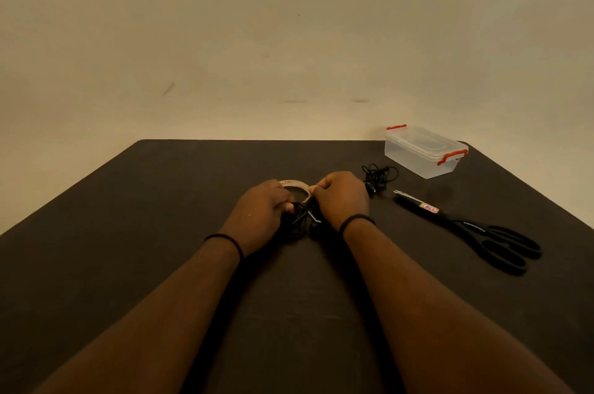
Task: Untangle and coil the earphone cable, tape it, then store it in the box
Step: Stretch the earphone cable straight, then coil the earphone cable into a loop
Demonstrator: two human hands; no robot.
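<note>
At the middle of the dark table (160, 217) my left hand (260, 210) grips a bundle of black earphone cable (299, 217). My right hand (340, 197) pinches a strip of clear tape (308, 200) that runs down to the bundle. The tape roll (294, 184) lies just behind my hands, partly hidden by them. A second, tangled black earphone cable (379, 176) lies to the right of my right hand. The clear plastic box (424, 151) with red latches stands shut at the far right.
Black-handled scissors (475, 226) lie on the right side, blades pointing toward the tangled cable. A bare beige wall stands right behind the table's far edge.
</note>
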